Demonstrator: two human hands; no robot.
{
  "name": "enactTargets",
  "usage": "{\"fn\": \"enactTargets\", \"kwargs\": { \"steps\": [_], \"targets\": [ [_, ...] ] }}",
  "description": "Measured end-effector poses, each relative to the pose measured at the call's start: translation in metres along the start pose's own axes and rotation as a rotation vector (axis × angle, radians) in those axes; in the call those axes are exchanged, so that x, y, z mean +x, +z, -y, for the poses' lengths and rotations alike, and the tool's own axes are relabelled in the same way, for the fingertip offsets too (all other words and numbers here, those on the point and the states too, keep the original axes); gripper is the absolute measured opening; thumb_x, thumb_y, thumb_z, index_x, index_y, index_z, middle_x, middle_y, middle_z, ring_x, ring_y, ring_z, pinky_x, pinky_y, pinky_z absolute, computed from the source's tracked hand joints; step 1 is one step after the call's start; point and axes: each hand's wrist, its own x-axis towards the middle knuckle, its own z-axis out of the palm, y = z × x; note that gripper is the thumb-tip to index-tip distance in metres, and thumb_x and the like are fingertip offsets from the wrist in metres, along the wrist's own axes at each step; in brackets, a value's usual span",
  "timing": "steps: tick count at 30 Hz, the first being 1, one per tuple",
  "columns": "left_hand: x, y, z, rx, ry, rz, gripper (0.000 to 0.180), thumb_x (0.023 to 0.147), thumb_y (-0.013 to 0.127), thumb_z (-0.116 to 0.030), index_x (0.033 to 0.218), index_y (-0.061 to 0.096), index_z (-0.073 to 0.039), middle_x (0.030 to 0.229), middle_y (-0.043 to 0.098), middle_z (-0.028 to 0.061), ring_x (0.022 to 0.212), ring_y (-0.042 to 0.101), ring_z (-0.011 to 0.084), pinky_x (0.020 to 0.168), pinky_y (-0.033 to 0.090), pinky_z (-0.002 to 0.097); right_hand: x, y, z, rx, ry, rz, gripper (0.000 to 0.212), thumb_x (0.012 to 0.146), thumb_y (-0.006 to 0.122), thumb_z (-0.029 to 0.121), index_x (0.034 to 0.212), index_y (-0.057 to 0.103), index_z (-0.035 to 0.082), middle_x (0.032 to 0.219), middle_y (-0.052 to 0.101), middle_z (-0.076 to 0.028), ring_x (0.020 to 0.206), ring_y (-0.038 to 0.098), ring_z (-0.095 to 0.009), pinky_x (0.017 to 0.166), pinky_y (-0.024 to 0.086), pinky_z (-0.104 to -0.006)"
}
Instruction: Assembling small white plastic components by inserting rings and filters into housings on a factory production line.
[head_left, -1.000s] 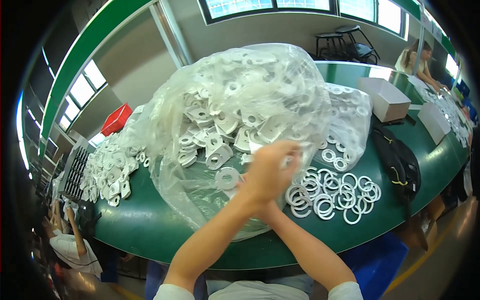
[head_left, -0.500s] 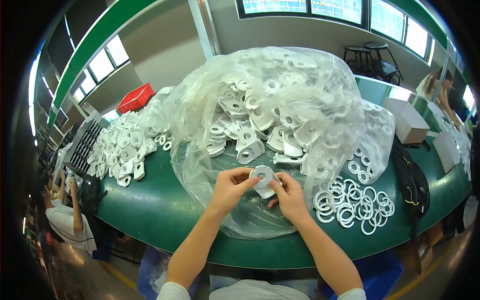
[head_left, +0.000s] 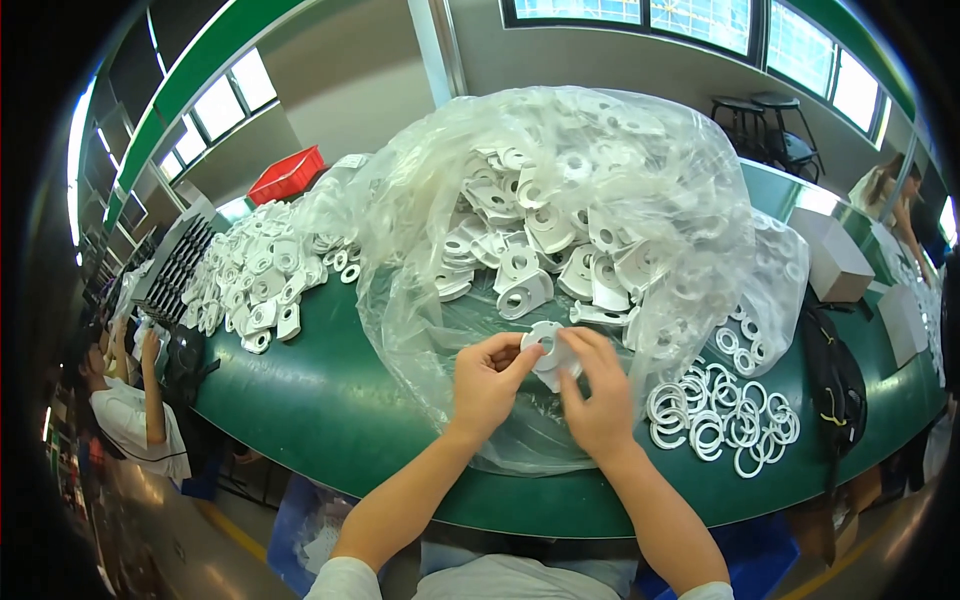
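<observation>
Between my two hands, above the near edge of a clear plastic bag, is a white plastic part (head_left: pixel 546 368) with a round hole. My left hand (head_left: pixel 490 384) pinches its left side, thumb by the hole. On the other side my right hand (head_left: pixel 598 392) is closed on the part's right edge, its fingers laid over the top. The large clear plastic bag (head_left: pixel 400 330) lies open toward me, full of similar white parts (head_left: pixel 525 295). To the right of my hands is a loose heap of white rings (head_left: pixel 705 436).
Another pile of white parts (head_left: pixel 262 280) lies on the green table (head_left: pixel 290 400) at left, near a red bin (head_left: pixel 287 175). At right are a smaller bag of rings (head_left: pixel 770 265), a white box (head_left: pixel 835 258) and a black bag (head_left: pixel 832 375). Blue bins (head_left: pixel 290 530) stand below; other people sit at both sides.
My right hand has shifted its grip, its fingers now lying over the part's upper right. The view has turned slightly, so the scene sits a little further right.
</observation>
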Motion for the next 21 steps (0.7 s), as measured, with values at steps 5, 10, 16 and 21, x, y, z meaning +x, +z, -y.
{"fn": "enactTargets", "kwargs": {
  "steps": [5,10,16,21],
  "targets": [
    [-0.003,-0.004,0.001,0.359,0.414,0.091,0.014,0.088,0.060,-0.010,0.089,0.066,0.003,0.077,0.066,0.0081,0.069,0.061,0.0122,0.065,0.046,0.0245,-0.008,0.007,0.005,0.106,-0.004,0.102,0.042,0.078,0.063,0.005,0.119,0.054,0.002,0.110,0.060,-0.018,0.101,0.059,-0.034,0.085,0.046,-0.0365],
    [-0.003,-0.003,-0.001,0.347,0.352,0.113,0.018,0.089,0.057,-0.011,0.083,0.064,0.004,0.075,0.064,0.0093,0.065,0.059,0.0135,0.060,0.044,0.0247,-0.002,-0.003,-0.001,0.285,0.230,0.256,0.020,0.089,0.054,0.009,0.107,0.056,0.002,0.093,0.065,-0.014,0.070,0.064,-0.026,0.067,0.049,-0.0320],
    [-0.004,0.005,-0.035,0.585,0.663,-0.067,0.006,0.085,0.058,0.000,0.081,0.062,0.002,0.072,0.061,0.0065,0.059,0.054,0.0119,0.056,0.043,0.0220,-0.004,0.013,-0.013,0.660,0.305,0.186,0.020,0.091,0.051,0.013,0.106,0.055,0.000,0.092,0.065,-0.009,0.076,0.064,-0.018,0.068,0.049,-0.0309],
    [0.004,0.113,-0.029,1.026,0.919,0.459,0.014,0.071,0.067,-0.005,0.083,0.063,-0.002,0.084,0.060,0.0078,0.081,0.058,0.0226,0.066,0.049,0.0348,-0.030,0.033,-0.070,1.164,0.290,0.128,0.026,0.095,0.047,0.016,0.116,0.047,0.002,0.101,0.063,-0.015,0.088,0.063,-0.023,0.072,0.051,-0.0349]
  ]
}}
